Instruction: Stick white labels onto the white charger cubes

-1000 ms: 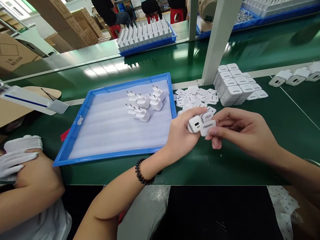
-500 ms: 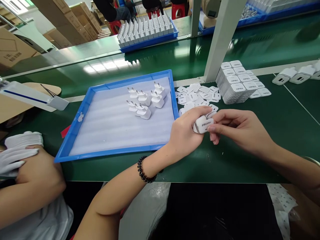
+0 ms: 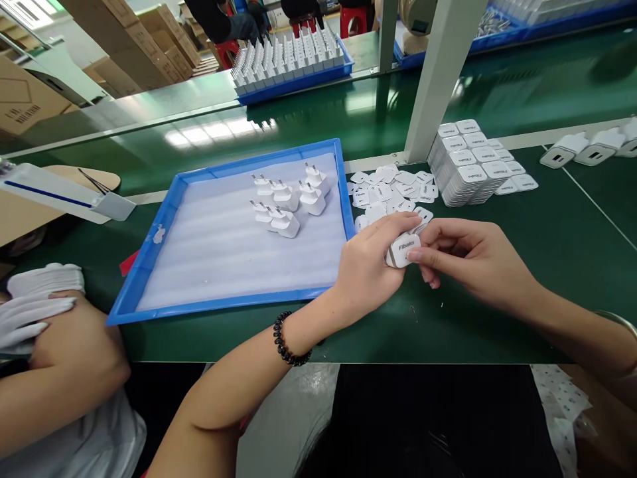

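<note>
My left hand (image 3: 371, 265) is closed around a small bunch of white face plates (image 3: 404, 247) with rounded corners and dark lettering. At their right end, the thumb and fingers of my right hand (image 3: 470, 255) pinch the edge of the front plate. Some of its fingers are hidden behind the plates. Just beyond my hands lie loose white plates (image 3: 382, 192) in a scattered heap. Neat stacks of the same lettered plates (image 3: 468, 159) stand to their right. Several white plug chargers (image 3: 284, 222), prongs up, sit in the lined blue tray (image 3: 223, 305) left of my hands.
A grey post (image 3: 438, 86) rises behind the plates. Chargers with port slots (image 3: 560, 151) lie at the far right. A blue tray of pronged parts (image 3: 293, 63) stands on the back shelf. At left are a co-worker's arm (image 3: 74, 352) and white-gloved hand (image 3: 37, 315).
The front plate has turned slightly in my fingers, showing its lettering more squarely. My right thumb has shifted a little left onto its lower right edge.
</note>
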Available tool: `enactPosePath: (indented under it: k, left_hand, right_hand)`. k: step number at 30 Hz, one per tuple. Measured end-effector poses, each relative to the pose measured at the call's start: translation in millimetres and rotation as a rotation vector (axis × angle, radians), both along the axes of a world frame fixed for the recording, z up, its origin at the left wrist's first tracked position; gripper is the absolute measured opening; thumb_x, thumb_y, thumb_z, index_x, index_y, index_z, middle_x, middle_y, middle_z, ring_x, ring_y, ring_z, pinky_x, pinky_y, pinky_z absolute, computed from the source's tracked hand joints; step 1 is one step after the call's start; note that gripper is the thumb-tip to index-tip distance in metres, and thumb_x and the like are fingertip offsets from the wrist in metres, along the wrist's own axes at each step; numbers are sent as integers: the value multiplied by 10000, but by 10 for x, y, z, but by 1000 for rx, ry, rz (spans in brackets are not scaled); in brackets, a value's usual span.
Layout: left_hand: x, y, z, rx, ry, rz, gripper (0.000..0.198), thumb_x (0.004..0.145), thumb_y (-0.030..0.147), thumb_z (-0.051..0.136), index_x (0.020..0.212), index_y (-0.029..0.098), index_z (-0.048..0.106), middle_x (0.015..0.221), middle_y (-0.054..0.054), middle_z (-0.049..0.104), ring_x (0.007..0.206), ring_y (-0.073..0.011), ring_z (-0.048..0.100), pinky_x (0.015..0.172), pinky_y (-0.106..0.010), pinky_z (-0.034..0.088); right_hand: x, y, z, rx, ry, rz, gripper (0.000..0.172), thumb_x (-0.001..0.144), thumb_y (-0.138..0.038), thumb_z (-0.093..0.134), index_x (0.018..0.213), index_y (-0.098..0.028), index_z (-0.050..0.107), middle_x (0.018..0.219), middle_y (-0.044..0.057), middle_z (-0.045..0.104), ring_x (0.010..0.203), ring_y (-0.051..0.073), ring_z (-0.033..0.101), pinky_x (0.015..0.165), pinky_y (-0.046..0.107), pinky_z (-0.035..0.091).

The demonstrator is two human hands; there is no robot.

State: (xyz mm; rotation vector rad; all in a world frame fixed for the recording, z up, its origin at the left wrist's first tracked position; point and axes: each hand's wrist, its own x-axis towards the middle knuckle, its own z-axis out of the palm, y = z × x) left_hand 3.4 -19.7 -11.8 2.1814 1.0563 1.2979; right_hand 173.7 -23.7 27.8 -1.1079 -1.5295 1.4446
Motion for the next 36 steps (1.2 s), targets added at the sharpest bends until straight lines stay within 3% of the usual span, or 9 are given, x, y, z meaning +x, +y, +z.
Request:
enactPosePath:
  k: [23, 28, 30, 33, 36]
  left_hand:
    - [-9, -24, -9, 9, 88, 4, 277, 897, 101, 550, 1140, 172, 663, 1226, -102, 743, 1168, -218, 701, 950, -355, 604]
    - [-16, -15, -52, 68, 95, -3, 259, 933, 134, 533, 1156, 180, 656, 1237, -107, 740, 1187, -221, 696, 978, -372, 601]
    - [-17, -5, -50, 61, 81, -4, 247, 942, 152, 542, 1158, 180, 656, 1236, -109, 741, 1188, -223, 697, 987, -373, 599]
    - [-10, 6, -24, 29, 14, -35, 229, 941, 171, 583, 1156, 186, 661, 1216, -91, 751, 1174, -211, 706, 985, -354, 602]
    - [1, 9, 7, 7, -74, -96, 216, 931, 196, 636, 1144, 182, 672, 1208, -84, 758, 1140, -197, 724, 977, -330, 608]
  right_hand:
    - [37, 33, -20, -60, -98, 41, 451, 746, -544, 831, 618, -197, 573, 477, -38, 547, 432, 95, 493, 484, 257, 375]
    - [34, 32, -39, 20, -191, -42, 565, 709, -558, 848, 511, -207, 452, 450, -57, 404, 459, 86, 353, 491, 285, 270]
    - [33, 36, -63, 109, -251, -124, 589, 692, -534, 866, 513, -214, 406, 503, -58, 347, 518, 100, 311, 519, 297, 266]
    - [33, 60, -116, 236, -213, -243, 477, 628, -448, 924, 689, -231, 503, 736, -25, 491, 725, 157, 481, 676, 306, 416]
    - [31, 98, -172, 98, -12, -145, 524, 635, -428, 920, 991, -259, 574, 1065, 15, 589, 1042, 220, 579, 869, 329, 495]
